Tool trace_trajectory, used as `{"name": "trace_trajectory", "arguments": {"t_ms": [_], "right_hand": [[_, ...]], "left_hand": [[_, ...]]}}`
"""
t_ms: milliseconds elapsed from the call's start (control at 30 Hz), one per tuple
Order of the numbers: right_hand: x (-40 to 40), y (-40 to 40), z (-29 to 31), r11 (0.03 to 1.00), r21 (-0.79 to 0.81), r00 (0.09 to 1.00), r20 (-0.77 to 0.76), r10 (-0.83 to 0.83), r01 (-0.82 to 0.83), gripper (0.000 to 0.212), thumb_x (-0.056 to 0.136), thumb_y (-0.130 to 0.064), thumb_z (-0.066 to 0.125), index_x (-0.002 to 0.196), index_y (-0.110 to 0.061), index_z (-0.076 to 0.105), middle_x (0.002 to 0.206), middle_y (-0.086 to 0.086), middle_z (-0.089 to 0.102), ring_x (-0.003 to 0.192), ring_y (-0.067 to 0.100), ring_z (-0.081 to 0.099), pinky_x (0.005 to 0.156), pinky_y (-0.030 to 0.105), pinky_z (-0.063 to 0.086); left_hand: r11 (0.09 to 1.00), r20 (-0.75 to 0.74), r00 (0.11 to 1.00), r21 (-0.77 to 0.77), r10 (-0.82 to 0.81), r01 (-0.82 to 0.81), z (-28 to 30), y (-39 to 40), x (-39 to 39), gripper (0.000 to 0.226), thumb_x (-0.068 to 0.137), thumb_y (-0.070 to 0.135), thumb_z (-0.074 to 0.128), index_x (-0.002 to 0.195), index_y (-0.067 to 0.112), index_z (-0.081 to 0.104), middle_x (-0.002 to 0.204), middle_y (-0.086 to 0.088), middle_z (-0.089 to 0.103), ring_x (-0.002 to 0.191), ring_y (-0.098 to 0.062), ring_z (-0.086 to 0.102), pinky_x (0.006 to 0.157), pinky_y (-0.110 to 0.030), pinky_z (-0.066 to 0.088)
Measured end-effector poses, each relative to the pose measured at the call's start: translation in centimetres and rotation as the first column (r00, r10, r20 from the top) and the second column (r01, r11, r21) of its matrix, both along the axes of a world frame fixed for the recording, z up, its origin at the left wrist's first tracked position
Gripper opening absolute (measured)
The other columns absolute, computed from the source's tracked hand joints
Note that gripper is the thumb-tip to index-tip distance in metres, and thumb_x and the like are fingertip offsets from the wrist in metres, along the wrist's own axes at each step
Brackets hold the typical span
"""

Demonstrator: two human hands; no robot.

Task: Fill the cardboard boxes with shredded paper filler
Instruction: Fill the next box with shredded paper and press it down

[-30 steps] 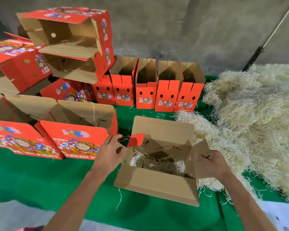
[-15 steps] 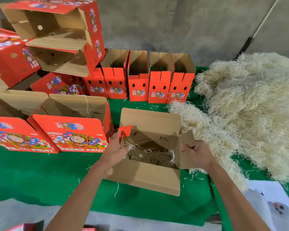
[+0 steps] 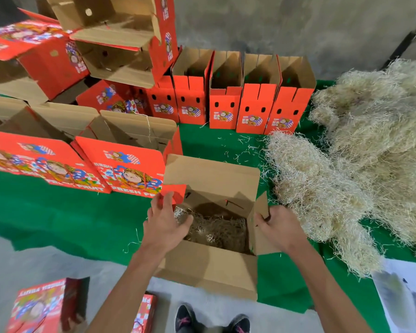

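I hold the open box (image 3: 209, 267) at the green table's (image 3: 58, 212) near edge: left hand (image 3: 165, 224) gripping its red side flap, right hand (image 3: 280, 228) pinching the opposite flap. Filler (image 3: 216, 228) barely covers its bottom; I should spread both flaps wide before scooping from the pile (image 3: 346, 169) alongside.

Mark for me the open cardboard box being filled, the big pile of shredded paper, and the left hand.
Open brown cardboard box (image 3: 209, 270), head view, near outer wall.
Pale shredded paper pile (image 3: 360, 164), head view, pile's middle.
Left hand (image 3: 165, 224), head view, back of hand.
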State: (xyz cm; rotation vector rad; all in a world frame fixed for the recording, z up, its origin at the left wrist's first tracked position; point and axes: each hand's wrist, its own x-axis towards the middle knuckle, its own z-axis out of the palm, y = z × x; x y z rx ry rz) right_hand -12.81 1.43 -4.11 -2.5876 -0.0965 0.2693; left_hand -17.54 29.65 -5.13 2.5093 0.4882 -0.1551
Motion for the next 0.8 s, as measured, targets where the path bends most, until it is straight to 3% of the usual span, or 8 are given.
{"name": "trace_trajectory", "arguments": {"t_ms": [200, 333, 500, 600, 700, 800], "right_hand": [[-1.2, -0.3, 0.5, 0.994, -0.109, 0.995, 0.088, 0.039, -0.030, 0.052, 0.091, -0.029, 0.063, 0.046, -0.020, 0.038, 0.040, -0.009, 0.038, 0.035, 0.005, 0.038, 0.039, 0.018, 0.024], [-1.3, -0.4, 0.5, 0.986, -0.161, 0.990, 0.124, 0.069, -0.048, 0.050, 0.091, -0.030, 0.062, 0.048, -0.017, 0.040, 0.042, -0.004, 0.041, 0.040, 0.010, 0.043, 0.040, 0.023, 0.026], [-1.0, -0.5, 0.4, 0.990, -0.139, 0.997, 0.066, 0.047, -0.037, 0.045, 0.092, -0.034, 0.061, 0.057, -0.006, 0.051, 0.054, 0.010, 0.055, 0.053, 0.026, 0.054, 0.051, 0.036, 0.048], [-0.8, -0.6, 0.5, 0.993, -0.116, 0.998, 0.046, 0.032, -0.027, 0.043, 0.093, -0.032, 0.061, 0.059, -0.008, 0.052, 0.056, 0.008, 0.058, 0.050, 0.023, 0.055, 0.047, 0.030, 0.043], [-0.5, -0.6, 0.6, 0.995, -0.100, 0.998, 0.063, 0.008, -0.001, 0.044, 0.092, -0.032, 0.063, 0.056, -0.016, 0.045, 0.055, 0.005, 0.054, 0.050, 0.022, 0.052, 0.050, 0.028, 0.038], [-0.2, -0.8, 0.4, 0.995, -0.099, 0.998, 0.055, 0.002, 0.004, 0.044, 0.092, -0.031, 0.064, 0.056, -0.014, 0.044, 0.056, 0.007, 0.054, 0.052, 0.025, 0.052, 0.053, 0.031, 0.042]], "left_hand": [[0.998, 0.034, 0.997, 0.001, 0.069, -0.069, 0.1, -1.6, -1.7, 0.081, 0.082, 0.058, 0.066, 0.144, 0.033, 0.021, 0.148, -0.009, 0.024, 0.130, -0.037, 0.037, 0.101, -0.056, 0.043], [0.987, 0.048, 0.986, -0.038, 0.161, -0.159, -0.2, -1.8, -2.4, 0.091, 0.081, 0.055, 0.071, 0.150, 0.023, 0.020, 0.140, -0.012, 0.026, 0.128, -0.038, 0.033, 0.099, -0.051, 0.042], [0.965, -0.020, 0.978, -0.162, 0.207, -0.208, -0.1, -0.4, -1.1, 0.102, 0.077, 0.058, 0.071, 0.154, 0.025, 0.012, 0.122, -0.005, 0.024, 0.124, -0.033, 0.025, 0.103, -0.047, 0.035], [0.935, -0.122, 0.968, -0.257, 0.221, -0.246, 1.0, 0.4, 1.1, 0.102, 0.070, 0.054, 0.069, 0.153, 0.033, 0.013, 0.112, -0.003, 0.020, 0.123, -0.034, 0.023, 0.099, -0.047, 0.033], [0.880, -0.237, 0.945, -0.366, 0.226, -0.302, 2.2, 1.5, 3.1, 0.101, 0.057, 0.049, 0.061, 0.148, 0.051, 0.019, 0.125, -0.009, 0.028, 0.127, -0.035, 0.027, 0.092, -0.042, 0.033], [0.773, -0.319, 0.933, -0.545, 0.167, -0.325, 3.1, 2.6, 4.4, 0.085, 0.060, 0.035, 0.064, 0.140, 0.049, 0.039, 0.148, -0.005, 0.035, 0.132, -0.031, 0.035, 0.106, -0.049, 0.038]]}}
